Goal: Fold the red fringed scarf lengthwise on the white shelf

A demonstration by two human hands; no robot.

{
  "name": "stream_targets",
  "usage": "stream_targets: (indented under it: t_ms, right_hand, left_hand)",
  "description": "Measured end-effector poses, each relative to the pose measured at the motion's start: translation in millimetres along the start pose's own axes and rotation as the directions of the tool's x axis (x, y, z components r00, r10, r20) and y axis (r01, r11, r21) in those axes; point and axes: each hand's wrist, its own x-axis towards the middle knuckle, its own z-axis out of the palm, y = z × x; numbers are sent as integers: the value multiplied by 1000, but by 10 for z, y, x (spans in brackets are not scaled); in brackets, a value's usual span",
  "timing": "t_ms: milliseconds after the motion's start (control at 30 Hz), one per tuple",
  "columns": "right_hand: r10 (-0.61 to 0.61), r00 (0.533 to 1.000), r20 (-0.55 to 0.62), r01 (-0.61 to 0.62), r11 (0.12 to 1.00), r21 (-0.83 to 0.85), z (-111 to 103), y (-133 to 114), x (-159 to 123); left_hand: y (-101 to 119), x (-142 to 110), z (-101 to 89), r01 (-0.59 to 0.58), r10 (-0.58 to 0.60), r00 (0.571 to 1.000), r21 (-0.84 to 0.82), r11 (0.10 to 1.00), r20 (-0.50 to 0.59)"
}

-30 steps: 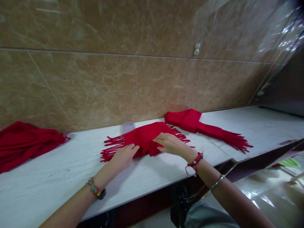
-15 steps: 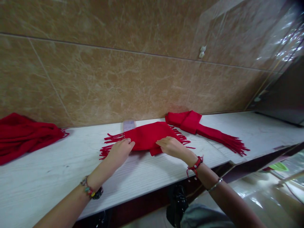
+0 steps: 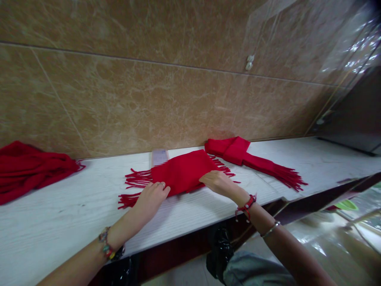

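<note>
A folded red scarf with fringe at both ends lies on the white wood-grain counter in front of me. My left hand, a ring on one finger, is closed on the scarf's near left edge beside the fringe. With fingers pinched, my right hand holds the near right edge. The fingertips of both hands are partly hidden against the cloth. Behind the scarf's left end, a small flat card-like piece lies partly covered.
A second red scarf, folded with its fringe spread, lies to the right near the wall. A crumpled red scarf is at the far left. The tiled wall bounds the counter behind; its front edge drops off toward my legs.
Both hands have drawn the scarf's near edge slightly toward me. A flap that stuck out below this edge beside my right hand is now mostly tucked out of sight.
</note>
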Motion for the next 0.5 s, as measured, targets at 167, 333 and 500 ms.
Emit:
stream_targets:
  t_ms: [167, 333, 500]
  right_hand:
    - [-22, 1000, -9, 22, 1000, 13, 55, -8, -26]
    - [42, 980, -195, -32, 998, 51, 21, 29, -39]
    - [70, 984, -162, -56, 995, 89, 26, 61, -66]
  left_hand:
    - [27, 19, 71, 29, -29, 1000, -49, 998, 8]
    - [-103, 30, 13, 38, -38, 999, -5, 999, -11]
    - [-134, 10, -71, 89, -88, 994, 11, 996, -71]
